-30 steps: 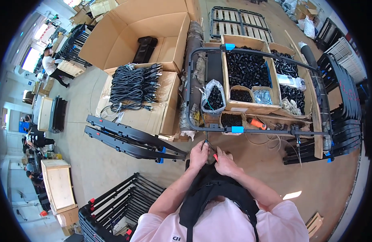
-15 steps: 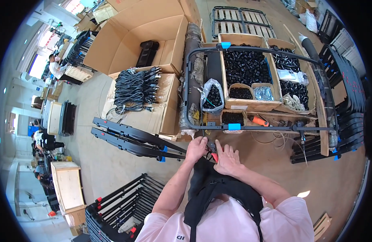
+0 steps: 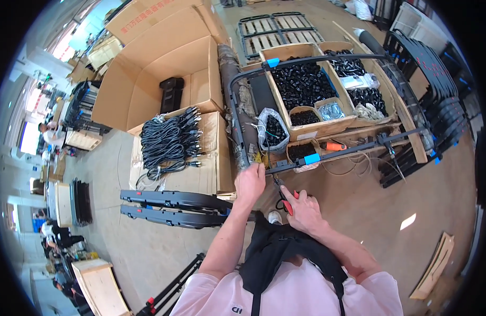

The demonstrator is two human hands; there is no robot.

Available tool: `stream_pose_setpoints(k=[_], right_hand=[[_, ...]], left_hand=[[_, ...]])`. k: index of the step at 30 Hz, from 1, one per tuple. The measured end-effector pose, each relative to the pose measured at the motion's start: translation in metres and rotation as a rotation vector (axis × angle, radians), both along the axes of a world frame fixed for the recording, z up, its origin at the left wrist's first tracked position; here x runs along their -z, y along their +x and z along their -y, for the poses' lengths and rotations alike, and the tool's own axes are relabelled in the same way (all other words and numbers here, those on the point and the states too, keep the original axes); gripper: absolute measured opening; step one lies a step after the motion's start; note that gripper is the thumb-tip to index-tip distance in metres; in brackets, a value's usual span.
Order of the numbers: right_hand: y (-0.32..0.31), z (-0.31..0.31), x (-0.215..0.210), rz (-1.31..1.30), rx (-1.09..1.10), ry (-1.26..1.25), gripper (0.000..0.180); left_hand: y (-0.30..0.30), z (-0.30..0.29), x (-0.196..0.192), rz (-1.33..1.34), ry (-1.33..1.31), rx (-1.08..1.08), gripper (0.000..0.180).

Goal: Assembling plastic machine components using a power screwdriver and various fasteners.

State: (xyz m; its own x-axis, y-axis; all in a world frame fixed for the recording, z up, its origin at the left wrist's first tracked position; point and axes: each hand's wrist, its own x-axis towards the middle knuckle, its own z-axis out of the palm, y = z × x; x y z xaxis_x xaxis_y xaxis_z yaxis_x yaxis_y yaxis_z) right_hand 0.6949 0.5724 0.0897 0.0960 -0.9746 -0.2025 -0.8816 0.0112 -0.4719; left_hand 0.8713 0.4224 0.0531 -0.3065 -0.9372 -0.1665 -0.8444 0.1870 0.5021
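Note:
My left hand [image 3: 250, 183] is closed in a fist at the near left corner of a black tubular metal frame [image 3: 351, 152]; what its fingers hold is hidden. Just to its right, my right hand [image 3: 305, 211] grips red-handled pliers [image 3: 289, 205], index finger stretched along the tool. The pliers' head points up toward the frame's near bar. This frame lies across the workbench and carries blue pieces, one a blue wrap [image 3: 312, 158] on the near bar. Behind the bar stand a clear bag of small black parts [image 3: 273, 130] and a small box of dark bits [image 3: 300, 152].
Wooden trays of black fittings [image 3: 302, 84] fill the bench. An orange-handled tool [image 3: 335, 146] lies nearer. Left are coiled black cables [image 3: 171, 139] on a carton, an open cardboard box [image 3: 148, 79] and two long black bars [image 3: 169, 199]. Stacked frames [image 3: 438, 116] stand right.
My left hand has moved up and slightly left, from beside the pliers to the frame's corner. The pliers stay in my right hand, shifted slightly right. The whole view has turned.

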Motion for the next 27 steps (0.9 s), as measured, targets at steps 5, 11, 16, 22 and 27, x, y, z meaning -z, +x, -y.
stream_pose_setpoints(k=[5, 11, 16, 22, 27], right_hand=[[0.036, 0.0, 0.005, -0.055, 0.143, -0.009, 0.083], [0.058, 0.004, 0.016, -0.068, 0.27, 0.006, 0.083], [0.07, 0.003, 0.026, -0.126, 0.308, -0.02, 0.081], [0.09, 0.014, 0.027, -0.221, 0.377, 0.019, 0.081], [0.071, 0.012, 0.039, 0.036, 0.393, 0.057, 0.091]], left_hand=[[-0.007, 0.042, 0.016, 0.236, -0.445, 0.317, 0.038], [-0.012, 0.054, 0.027, -0.003, -0.159, 0.286, 0.035], [-0.018, 0.048, 0.027, 0.052, -0.203, 0.282, 0.035], [-0.022, 0.051, 0.03, 0.095, -0.173, 0.212, 0.037], [-0.02, 0.054, 0.036, 0.083, -0.158, 0.187, 0.038]])
